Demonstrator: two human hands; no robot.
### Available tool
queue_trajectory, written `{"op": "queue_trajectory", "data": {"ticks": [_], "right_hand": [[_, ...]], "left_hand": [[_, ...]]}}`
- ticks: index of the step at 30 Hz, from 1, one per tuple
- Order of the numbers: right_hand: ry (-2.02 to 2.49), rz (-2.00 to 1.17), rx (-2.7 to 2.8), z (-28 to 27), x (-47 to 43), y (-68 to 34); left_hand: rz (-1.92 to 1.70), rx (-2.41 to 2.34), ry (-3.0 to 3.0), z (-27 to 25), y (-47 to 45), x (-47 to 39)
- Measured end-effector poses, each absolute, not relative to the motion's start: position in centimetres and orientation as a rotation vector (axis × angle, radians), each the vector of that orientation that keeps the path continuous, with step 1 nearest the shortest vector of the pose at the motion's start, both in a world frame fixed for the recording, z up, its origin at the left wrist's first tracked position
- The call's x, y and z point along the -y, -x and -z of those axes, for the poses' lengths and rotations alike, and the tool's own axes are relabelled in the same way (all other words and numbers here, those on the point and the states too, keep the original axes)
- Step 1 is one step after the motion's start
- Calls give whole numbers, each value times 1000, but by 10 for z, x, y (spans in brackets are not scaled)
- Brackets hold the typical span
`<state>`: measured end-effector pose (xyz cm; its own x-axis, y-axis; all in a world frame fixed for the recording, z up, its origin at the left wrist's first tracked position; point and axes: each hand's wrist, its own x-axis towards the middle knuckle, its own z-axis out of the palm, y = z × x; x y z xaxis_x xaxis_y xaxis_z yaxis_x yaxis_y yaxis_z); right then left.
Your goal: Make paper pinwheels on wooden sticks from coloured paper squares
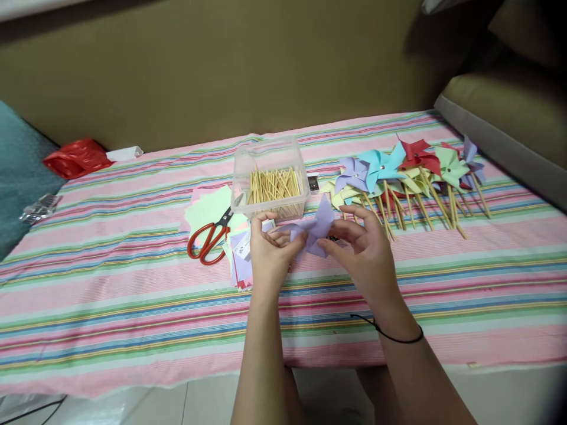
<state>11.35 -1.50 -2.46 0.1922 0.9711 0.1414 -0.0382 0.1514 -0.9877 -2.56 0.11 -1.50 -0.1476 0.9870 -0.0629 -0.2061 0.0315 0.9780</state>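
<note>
Between my two hands is a purple paper pinwheel (pixel 319 227) with folded blades, held above the striped cloth. My left hand (pixel 277 254) pinches its left side with thumb and fingers. On the other side, my right hand (pixel 365 248) has its thumb and fingers closed at the pinwheel's right edge. Just beyond stands a clear plastic box (pixel 269 150) of wooden sticks (pixel 277 184). Scissors (pixel 208 241) with red handles lie left of my left hand, on loose paper sheets (pixel 201 206). Part of the pinwheel is hidden by my fingers.
Finished pinwheels (pixel 383 165) in several colours lie on their sticks at the right. A small dark packet (pixel 313 183) sits beside the box. At far left are a red plastic bag (pixel 77 158), a white item (pixel 124 154) and a shiny clear packet (pixel 39 208). A cushion (pixel 509 112) borders the right.
</note>
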Motion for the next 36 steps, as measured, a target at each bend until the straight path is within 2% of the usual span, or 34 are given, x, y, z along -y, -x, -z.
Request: {"op": "queue_trajectory", "data": {"ticks": [7,12,19,21,25,36], "right_hand": [[1156,-902,1185,23,15,-119],[1222,-862,1188,23,17,-121],[1205,-1240,1814,34,30,-82],[1288,-1169,2119,36,36,-65],[1542,-835,2590,41,48,-36],[1595,-701,2770,49,60,-3]], "left_hand": [[-1475,-1333,-803,13,28,-2],[-1706,-1361,-664,4,56,3],[-2058,-1464,-499,-21,123,39],[-2085,-1488,-472,-21,134,46],[-2077,-1503,-474,-17,138,48],[-1902,-1397,-452,-15,109,35]]}}
